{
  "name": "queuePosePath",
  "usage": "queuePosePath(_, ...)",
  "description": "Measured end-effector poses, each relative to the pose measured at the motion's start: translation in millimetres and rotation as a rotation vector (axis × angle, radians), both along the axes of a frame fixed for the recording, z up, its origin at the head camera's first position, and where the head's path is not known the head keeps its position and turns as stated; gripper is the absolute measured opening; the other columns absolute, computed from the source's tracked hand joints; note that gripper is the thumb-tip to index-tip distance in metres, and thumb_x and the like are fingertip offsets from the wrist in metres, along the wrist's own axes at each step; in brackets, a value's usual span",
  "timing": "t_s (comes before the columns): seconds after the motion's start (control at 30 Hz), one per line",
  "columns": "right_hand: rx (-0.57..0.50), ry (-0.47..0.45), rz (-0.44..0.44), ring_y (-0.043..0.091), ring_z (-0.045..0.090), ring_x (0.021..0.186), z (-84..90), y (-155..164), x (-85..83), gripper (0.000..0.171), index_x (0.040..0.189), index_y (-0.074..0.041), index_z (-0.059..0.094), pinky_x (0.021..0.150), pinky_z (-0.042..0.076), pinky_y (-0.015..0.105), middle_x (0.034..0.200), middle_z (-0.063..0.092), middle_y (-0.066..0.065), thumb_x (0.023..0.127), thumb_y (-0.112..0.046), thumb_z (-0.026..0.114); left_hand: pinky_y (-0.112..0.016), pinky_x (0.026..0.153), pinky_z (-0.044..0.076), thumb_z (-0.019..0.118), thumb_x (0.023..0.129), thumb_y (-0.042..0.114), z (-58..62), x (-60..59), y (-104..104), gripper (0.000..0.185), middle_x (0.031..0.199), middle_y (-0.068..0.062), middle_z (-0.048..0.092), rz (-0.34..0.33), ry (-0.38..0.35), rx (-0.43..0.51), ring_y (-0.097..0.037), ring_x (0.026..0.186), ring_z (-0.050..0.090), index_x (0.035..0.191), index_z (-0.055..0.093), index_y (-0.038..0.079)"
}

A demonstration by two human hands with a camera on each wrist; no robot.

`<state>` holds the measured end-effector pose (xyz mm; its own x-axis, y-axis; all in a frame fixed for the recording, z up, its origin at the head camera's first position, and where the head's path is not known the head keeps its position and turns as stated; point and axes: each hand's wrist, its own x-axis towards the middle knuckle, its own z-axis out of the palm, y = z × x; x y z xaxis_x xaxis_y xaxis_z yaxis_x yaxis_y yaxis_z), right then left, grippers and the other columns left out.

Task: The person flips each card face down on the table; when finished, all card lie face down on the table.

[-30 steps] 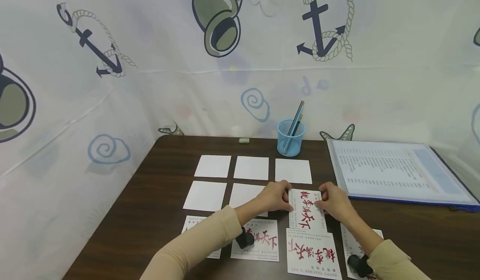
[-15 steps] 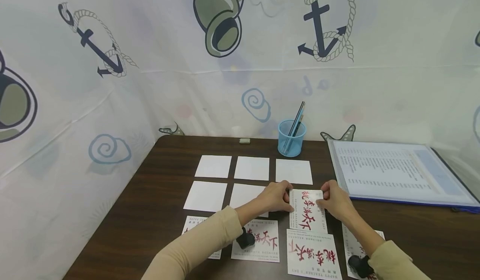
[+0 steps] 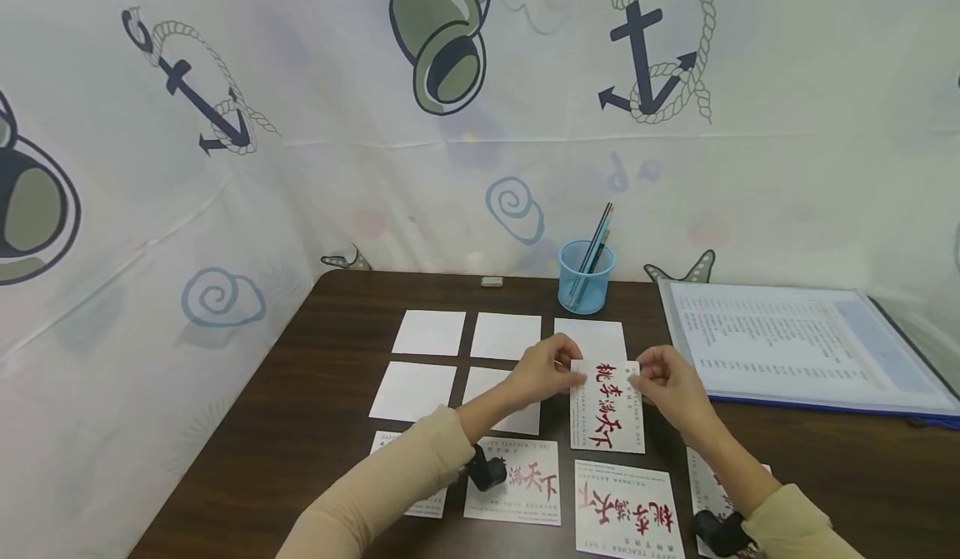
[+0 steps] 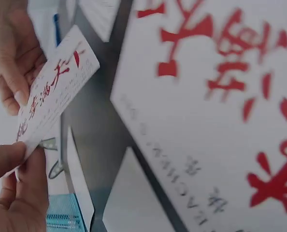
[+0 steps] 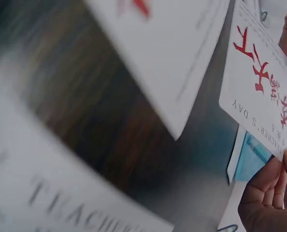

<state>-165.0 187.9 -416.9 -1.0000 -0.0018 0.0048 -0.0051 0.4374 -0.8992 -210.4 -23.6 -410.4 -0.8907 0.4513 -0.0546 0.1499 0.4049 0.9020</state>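
Both hands hold one white card with red Chinese characters (image 3: 606, 409), its top edge tipped up. In the head view my left hand (image 3: 551, 369) pinches the card's upper left edge, thumb in front. My right hand (image 3: 667, 388) pinches the upper right edge the same way. In the left wrist view the card (image 4: 56, 92) spans between the left hand (image 4: 20, 191) and the right. The right wrist view shows small print reading "TEACHER'S DAY" along the card's side near the right hand (image 5: 269, 203). Below it lies another printed card (image 3: 626, 509).
Blank white cards (image 3: 412, 391) lie in rows on the dark wooden table (image 3: 300, 426). More printed cards (image 3: 525, 480) lie nearer the person, partly under the forearms. A blue cup with pens (image 3: 587, 280) stands at the back, and a document folder (image 3: 802, 346) lies to the right.
Both hands have raised the card slightly up and toward the left. It overlapped the printed card below before; now a gap shows between them.
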Motion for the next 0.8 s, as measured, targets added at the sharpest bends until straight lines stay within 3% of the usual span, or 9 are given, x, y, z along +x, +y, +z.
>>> queuePosePath(0.13, 0.064, 0.148, -0.092, 0.008, 0.049, 0.072, 3.1, -13, 2.9, 0.028, 0.111, 0.003, 0.052, 0.062, 0.046, 0.015, 0.088, 0.055, 0.011, 0.085, 0.0, 0.064, -0.029, 0.066, 0.057, 0.066, 0.084, -0.001, 4.5, -4.0, -6, 0.021, 0.085, -0.005, 0.054, 0.064, -0.148, 0.131, -0.012, 0.073, 0.059, 0.102, 0.055, 0.001)
queuePosePath(0.27, 0.171, 0.339, -0.108, 0.006, 0.047, 0.066, 5.9, -37, 10.0, 0.024, 0.099, -0.001, 0.058, 0.057, 0.042, 0.016, 0.077, 0.055, 0.005, 0.079, 0.001, 0.072, -0.027, 0.062, 0.056, 0.062, 0.086, -0.002, 10.7, -5.0, -10, 0.019, 0.084, -0.004, 0.052, 0.127, -0.165, 0.168, -0.012, 0.07, 0.057, 0.102, 0.054, -0.002)
queuePosePath(0.47, 0.206, 0.35, 0.037, 0.007, 0.045, 0.061, 10.7, -71, 22.9, 0.031, 0.095, -0.005, 0.058, 0.052, 0.04, 0.019, 0.071, 0.049, 0.0, 0.073, -0.006, 0.079, -0.026, 0.06, 0.056, 0.062, 0.085, -0.001, 18.6, -2.3, -10, 0.022, 0.084, -0.004, 0.05, 0.188, -0.168, 0.222, -0.011, 0.066, 0.056, 0.105, 0.053, -0.006)
queuePosePath(0.63, 0.31, 0.393, 0.044, 0.008, 0.045, 0.062, 12.7, -82, 27.2, 0.038, 0.096, -0.006, 0.057, 0.052, 0.04, 0.019, 0.073, 0.047, -0.001, 0.068, -0.003, 0.082, -0.028, 0.061, 0.056, 0.062, 0.085, -0.001, 22.2, -0.6, -10, 0.022, 0.083, -0.003, 0.049, 0.205, -0.162, 0.253, -0.012, 0.062, 0.055, 0.104, 0.053, -0.005)
queuePosePath(0.8, 0.371, 0.506, 0.031, 0.007, 0.046, 0.062, 21.1, -79, 31.3, 0.037, 0.099, -0.004, 0.059, 0.054, 0.043, 0.018, 0.073, 0.05, -0.002, 0.069, 0.004, 0.078, -0.031, 0.067, 0.057, 0.062, 0.085, 0.001, 29.5, 0.6, -8, 0.023, 0.083, -0.002, 0.052, 0.201, -0.158, 0.328, -0.011, 0.071, 0.056, 0.106, 0.053, -0.003)
